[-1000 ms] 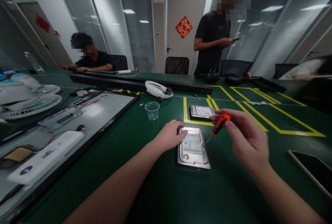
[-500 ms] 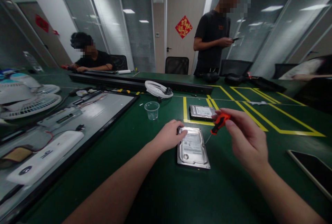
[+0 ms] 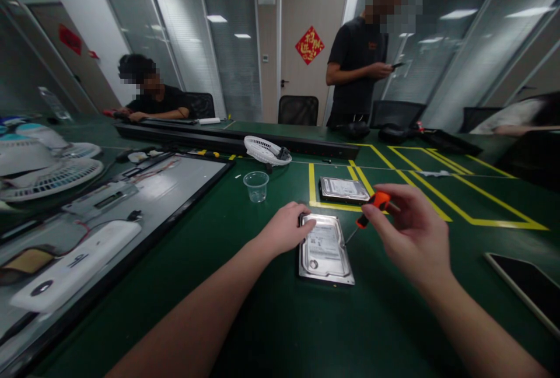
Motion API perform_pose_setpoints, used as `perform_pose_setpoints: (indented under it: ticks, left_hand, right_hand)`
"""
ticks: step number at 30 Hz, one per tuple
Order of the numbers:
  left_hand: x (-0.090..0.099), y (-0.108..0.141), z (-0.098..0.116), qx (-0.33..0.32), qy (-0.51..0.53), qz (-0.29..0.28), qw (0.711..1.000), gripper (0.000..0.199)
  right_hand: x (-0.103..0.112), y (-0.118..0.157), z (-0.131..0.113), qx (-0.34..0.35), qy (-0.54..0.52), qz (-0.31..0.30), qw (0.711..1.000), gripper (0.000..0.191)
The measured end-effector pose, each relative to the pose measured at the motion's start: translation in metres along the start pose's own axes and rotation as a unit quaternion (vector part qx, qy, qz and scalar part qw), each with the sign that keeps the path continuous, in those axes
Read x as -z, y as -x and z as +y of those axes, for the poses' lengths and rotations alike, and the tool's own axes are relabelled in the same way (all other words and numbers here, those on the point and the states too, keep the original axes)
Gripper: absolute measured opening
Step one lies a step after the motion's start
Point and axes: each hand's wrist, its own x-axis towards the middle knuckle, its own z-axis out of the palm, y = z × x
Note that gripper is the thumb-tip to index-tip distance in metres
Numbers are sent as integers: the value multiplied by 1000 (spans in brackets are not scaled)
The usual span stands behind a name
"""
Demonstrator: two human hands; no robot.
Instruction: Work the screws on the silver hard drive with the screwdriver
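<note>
A silver hard drive (image 3: 324, 252) lies label up on the green table in front of me. My left hand (image 3: 289, 227) grips its far left corner, thumb on the top face and the other fingers over the edge. In my right hand (image 3: 409, 223) is a screwdriver (image 3: 366, 214) with an orange and black handle, held between thumb and fingers. The shaft slants down to the left, and its tip meets the drive's right edge near the middle. Just beyond lies a second hard drive (image 3: 343, 189), inside yellow tape lines.
A clear plastic cup (image 3: 256, 186) and a white fan grille (image 3: 268, 151) stand beyond my left hand. At left lies a large panel (image 3: 164, 191) bearing a white power strip (image 3: 79, 264). A phone (image 3: 525, 284) rests at right. Two people (image 3: 359, 69) are across the table.
My right thumb and fingers have shifted around the screwdriver's handle, with the thumb now further left. The screwdriver tip stays at the same spot; my left hand and the drive have not moved.
</note>
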Motion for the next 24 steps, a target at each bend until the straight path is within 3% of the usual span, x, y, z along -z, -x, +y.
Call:
perform_pose_setpoints:
  ticks: [5, 10, 17, 24]
  left_hand:
    - [0, 0, -1, -6, 1, -2, 1000, 36]
    - [-2, -1, -4, -18, -7, 8, 1000, 34]
    - [-2, -1, -4, -14, -7, 7, 1000, 35]
    - [-1, -1, -2, -15, -11, 7, 1000, 34]
  right_hand:
    - [1, 1, -10, -19, -40, -24, 999, 22]
    - [0, 3, -9, -25, -57, -23, 998, 24]
    - [1, 2, 0, 13, 11, -21, 1000, 30]
    - [3, 2, -11, -20, -30, -22, 999, 28]
